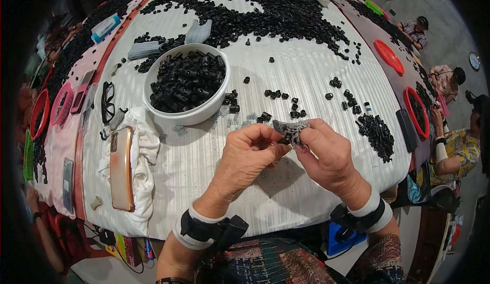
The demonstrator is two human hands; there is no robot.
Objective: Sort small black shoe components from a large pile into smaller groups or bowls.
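Both my hands meet above the near middle of the table. My left hand point(242, 154) is closed in a pinch, its fingertips on a small black part point(284, 141). My right hand point(331, 156) grips a grey, mottled piece that looks like cloth point(290, 129), right beside the left fingertips. A thin pale sliver shows between the two hands. Just beyond them lie several loose black fittings point(264, 116). To the left stands a white bowl point(224, 97) heaped with larger black fittings point(186, 82).
Far across the table spreads a big pile of black parts point(229, 18); a smaller pile of black pieces point(376, 133) lies right. Left are a phone point(121, 169) on white cloth point(145, 151), and glasses point(107, 102). Red baskets point(417, 111) and people point(454, 156) are at neighbouring tables.
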